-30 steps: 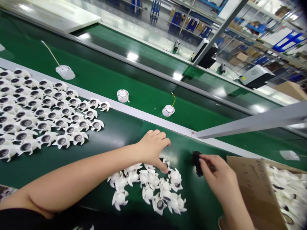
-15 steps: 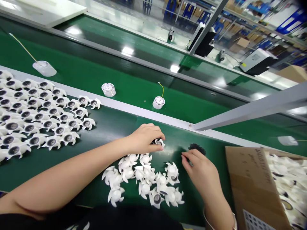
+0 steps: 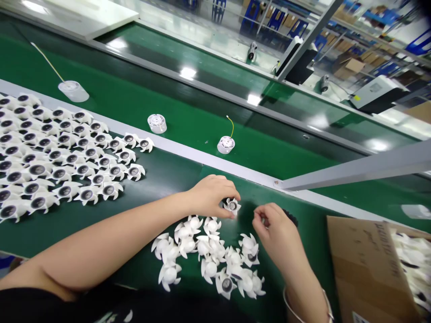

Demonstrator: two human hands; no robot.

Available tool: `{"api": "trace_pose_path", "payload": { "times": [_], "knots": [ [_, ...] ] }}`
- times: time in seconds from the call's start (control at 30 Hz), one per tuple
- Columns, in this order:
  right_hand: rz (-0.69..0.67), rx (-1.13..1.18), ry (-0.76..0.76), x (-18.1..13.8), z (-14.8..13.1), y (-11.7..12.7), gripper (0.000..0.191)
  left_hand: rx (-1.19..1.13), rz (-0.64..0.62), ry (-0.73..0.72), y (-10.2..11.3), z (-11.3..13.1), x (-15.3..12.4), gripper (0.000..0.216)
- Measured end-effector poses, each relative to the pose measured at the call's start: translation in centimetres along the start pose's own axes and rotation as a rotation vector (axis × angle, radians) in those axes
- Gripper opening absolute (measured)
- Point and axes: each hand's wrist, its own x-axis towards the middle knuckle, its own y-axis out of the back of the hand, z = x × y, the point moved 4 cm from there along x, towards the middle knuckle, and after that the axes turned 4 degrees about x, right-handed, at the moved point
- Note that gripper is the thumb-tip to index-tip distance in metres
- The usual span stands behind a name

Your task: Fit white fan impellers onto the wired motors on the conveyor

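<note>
My left hand (image 3: 215, 195) is closed around a white fan impeller (image 3: 232, 205), thumb and fingers at its sides. The impeller's open, dark-lined hub faces up. To its right, my right hand (image 3: 278, 231) has thumb and fingertips pinched together. Whatever lies in that pinch is too small or hidden to make out. Beside the right hand, partly covered by it, lies a heap of small black parts (image 3: 291, 218). Below both hands is a loose pile of white impellers (image 3: 210, 267), most with their domed side up.
Rows of white impellers (image 3: 63, 166), hubs up, cover the left of the green bench. A cardboard box (image 3: 367, 264) of white parts stands at right. Beyond a pale rail, white fan housings (image 3: 226, 144) sit on a green belt (image 3: 188, 134). A grey post (image 3: 357, 166) slants across the right.
My right hand has drawn left off the black heap towards the left hand, its fingers now more curled. My left hand still holds the impeller. The whole view has shifted slightly.
</note>
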Motion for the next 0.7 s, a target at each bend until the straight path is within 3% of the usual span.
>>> {"api": "trace_pose_path", "payload": {
  "times": [0.1,0.17,0.43,0.7],
  "knots": [
    [-0.098,0.349,0.044,1.7,-1.5,-1.1,0.012,0.003,0.005,-0.004,0.0,0.1,0.0,0.036],
    [-0.103,0.386,0.081,2.3,-2.2,-1.9,0.012,0.01,0.008,0.0,0.0,0.1,0.1,0.032],
    [0.05,0.016,0.205,2.1,-2.5,-2.9,0.016,0.033,0.004,0.007,0.0,0.1,0.2,0.029],
    [0.02,-0.182,0.452,0.7,-3.9,-2.0,0.025,0.015,0.021,0.007,0.0,0.0,0.2,0.034]
  ]
}}
